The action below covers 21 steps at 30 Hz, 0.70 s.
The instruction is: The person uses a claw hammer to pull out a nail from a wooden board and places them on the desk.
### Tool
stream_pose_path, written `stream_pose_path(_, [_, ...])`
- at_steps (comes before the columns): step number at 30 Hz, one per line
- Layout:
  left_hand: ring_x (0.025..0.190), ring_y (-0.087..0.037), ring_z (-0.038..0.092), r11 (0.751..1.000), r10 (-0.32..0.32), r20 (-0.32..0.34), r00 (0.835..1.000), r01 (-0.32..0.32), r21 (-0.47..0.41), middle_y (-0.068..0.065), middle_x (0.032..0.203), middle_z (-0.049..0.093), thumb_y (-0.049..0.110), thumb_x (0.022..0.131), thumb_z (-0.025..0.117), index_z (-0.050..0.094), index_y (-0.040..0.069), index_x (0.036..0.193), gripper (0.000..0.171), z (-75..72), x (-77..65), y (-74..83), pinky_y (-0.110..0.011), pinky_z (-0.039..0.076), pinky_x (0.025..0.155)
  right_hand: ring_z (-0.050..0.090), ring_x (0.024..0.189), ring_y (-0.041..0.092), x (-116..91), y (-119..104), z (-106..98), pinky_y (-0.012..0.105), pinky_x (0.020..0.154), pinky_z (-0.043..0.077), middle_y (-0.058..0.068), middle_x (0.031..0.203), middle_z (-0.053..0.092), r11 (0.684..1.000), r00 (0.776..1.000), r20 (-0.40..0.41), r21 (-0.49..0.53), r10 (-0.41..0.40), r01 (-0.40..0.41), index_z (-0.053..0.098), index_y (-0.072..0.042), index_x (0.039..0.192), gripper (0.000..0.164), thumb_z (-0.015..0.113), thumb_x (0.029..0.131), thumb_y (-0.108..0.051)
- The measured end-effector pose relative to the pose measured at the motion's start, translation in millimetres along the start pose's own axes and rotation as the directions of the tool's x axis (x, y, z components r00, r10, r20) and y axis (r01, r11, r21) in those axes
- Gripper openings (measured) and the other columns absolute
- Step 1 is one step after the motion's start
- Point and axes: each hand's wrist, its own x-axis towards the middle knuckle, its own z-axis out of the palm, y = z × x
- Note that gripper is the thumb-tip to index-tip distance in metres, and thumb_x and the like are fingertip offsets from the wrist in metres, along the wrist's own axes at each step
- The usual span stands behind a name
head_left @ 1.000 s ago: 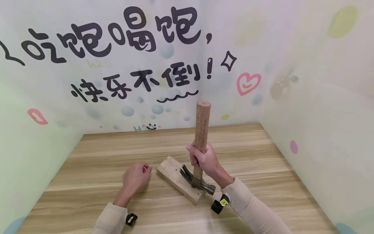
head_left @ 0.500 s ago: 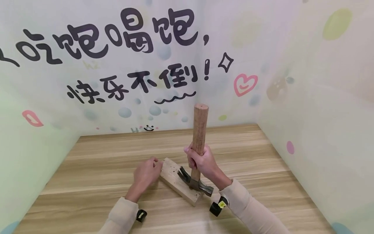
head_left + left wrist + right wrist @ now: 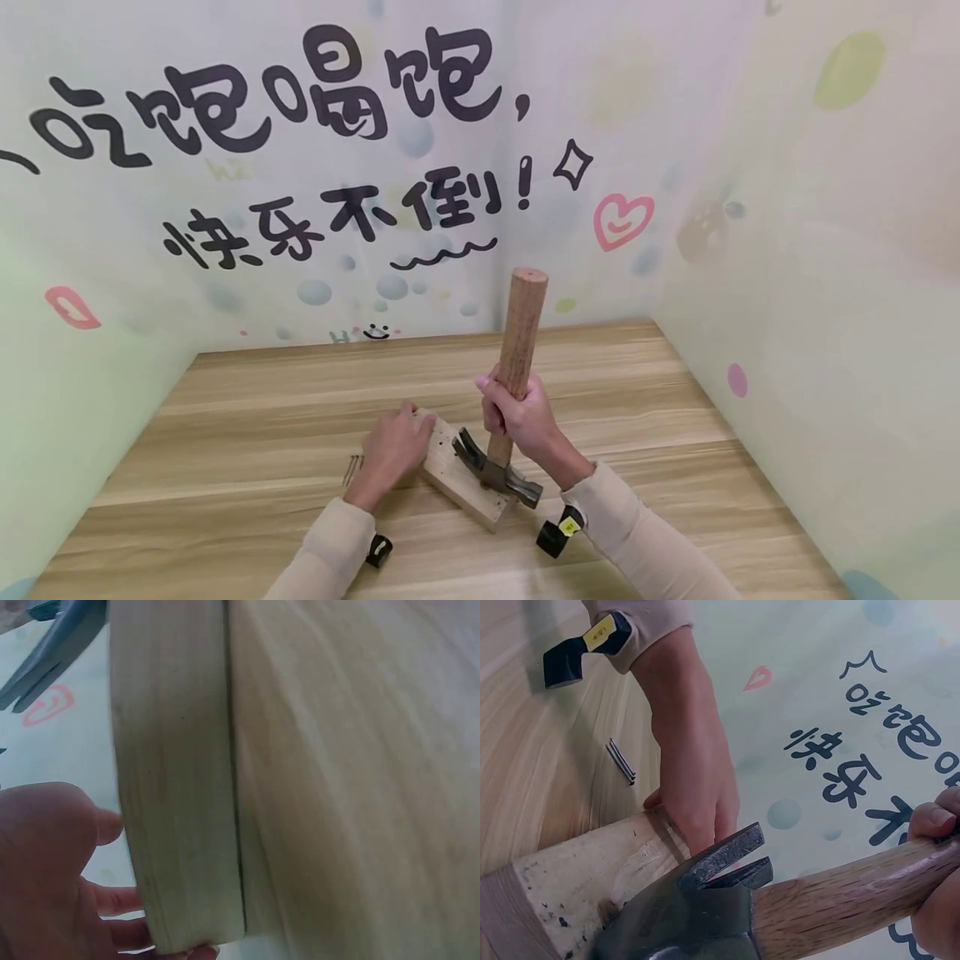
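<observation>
My right hand (image 3: 526, 410) grips the wooden handle of a claw hammer (image 3: 522, 333), with the handle pointing up. The hammer's metal head is low, over the near part of a pale wooden block (image 3: 459, 492); whether it touches the wood I cannot tell. Small dark holes mark the block's top (image 3: 585, 892). My left hand (image 3: 399, 446) holds the block's far left end. In the left wrist view, the thumb lies against one edge and the fingers (image 3: 127, 932) reach round the end. Several nails (image 3: 621, 761) lie on the table beside the left hand.
The wood-grain table (image 3: 247, 433) is bounded by a back wall (image 3: 360, 308) with black lettering and by plain side walls (image 3: 810, 375). A black wrist device (image 3: 558, 533) hangs below the right sleeve, and another (image 3: 380, 550) sits at the left cuff.
My left hand has moved right to the block and now holds its far end, uncovering the nails on the table. The hammer's handle has tilted slightly to the right.
</observation>
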Motion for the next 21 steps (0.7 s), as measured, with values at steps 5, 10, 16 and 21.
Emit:
stream_pose_path(5, [0.115,-0.049,0.056,1.0,-0.015,0.035,0.999,0.014,0.016,-0.029,0.129,0.058,0.042,0.105,0.04,0.051,0.0,0.138,0.055,8.7,2.2,1.9,-0.065,0.047,0.088,0.035,0.039,0.014,-1.8,-0.6,-7.1,0.028,0.038,0.03,0.006,0.048,0.036,0.999,0.999,-0.02,0.026,0.041,-0.041,0.041,-0.002,0.079,0.025,0.051,0.1,-0.011])
stream_pose_path(10, [0.126,-0.052,0.046,0.999,-0.032,0.064,0.997,0.032,-0.002,-0.032,0.137,0.05,0.04,0.106,0.035,0.047,-0.003,0.14,0.056,13.2,3.2,3.1,-0.068,0.04,0.096,0.033,0.038,0.014,-4.8,-3.4,-19.5,0.028,0.037,0.028,0.004,0.048,0.036,0.998,0.998,-0.033,0.038,0.055,-0.054,0.037,-0.001,0.077,0.028,0.049,0.101,-0.01])
stream_pose_path(16, [0.124,-0.051,0.047,1.0,-0.028,0.067,0.997,0.028,-0.003,-0.033,0.135,0.05,0.039,0.106,0.035,0.046,-0.004,0.14,0.056,13.8,2.7,3.8,-0.068,0.041,0.094,0.033,0.038,0.014,-8.0,-11.5,-36.4,0.028,0.037,0.029,0.002,0.048,0.037,0.998,0.997,-0.056,0.036,0.057,-0.055,0.037,-0.002,0.076,0.028,0.047,0.101,-0.008])
stream_pose_path(21, [0.127,-0.051,0.044,0.999,-0.038,0.084,0.996,0.038,-0.004,-0.034,0.137,0.047,0.041,0.106,0.033,0.044,-0.003,0.141,0.057,13.9,3.2,4.7,-0.069,0.039,0.096,0.032,0.039,0.016,-9.9,-20.5,-53.8,0.029,0.038,0.028,0.003,0.049,0.036,0.997,0.995,-0.077,0.047,0.057,-0.054,0.037,-0.006,0.075,0.029,0.045,0.103,-0.009])
